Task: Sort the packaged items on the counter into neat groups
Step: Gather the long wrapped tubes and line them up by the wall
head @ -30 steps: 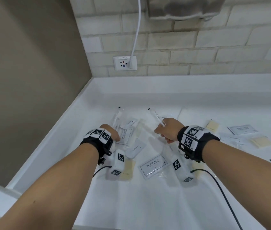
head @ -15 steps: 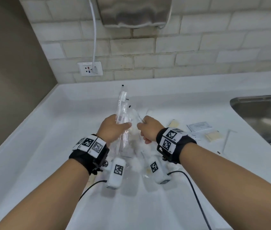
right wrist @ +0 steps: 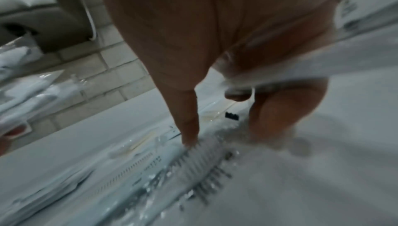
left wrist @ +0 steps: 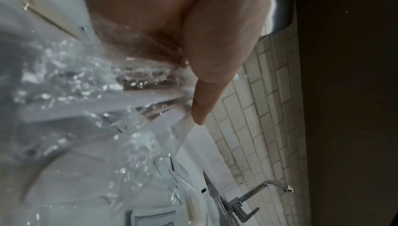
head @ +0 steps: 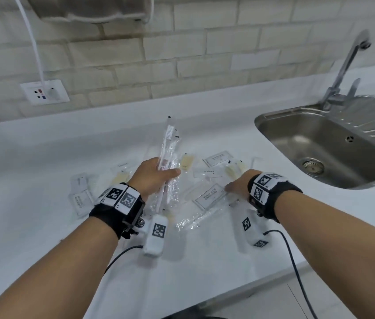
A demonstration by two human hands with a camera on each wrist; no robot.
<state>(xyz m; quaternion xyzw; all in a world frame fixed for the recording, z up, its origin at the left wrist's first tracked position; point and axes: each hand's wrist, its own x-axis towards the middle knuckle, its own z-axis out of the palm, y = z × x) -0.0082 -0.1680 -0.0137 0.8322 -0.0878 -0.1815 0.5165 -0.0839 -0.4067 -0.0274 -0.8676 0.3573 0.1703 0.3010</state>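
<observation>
A steel sink (head: 320,143) is sunk into the white surface (head: 44,162) at 2 o'clock, its drain (head: 313,166) near the front of the basin; a chrome tap (head: 345,65) stands behind it at 1 o'clock; a pale brick wall (head: 182,61) runs along the back; a white wall socket (head: 44,92) sits at 10 o'clock, with a white cable (head: 32,40) rising from its plug; a grey appliance (head: 90,8) hangs at 11 o'clock.
</observation>
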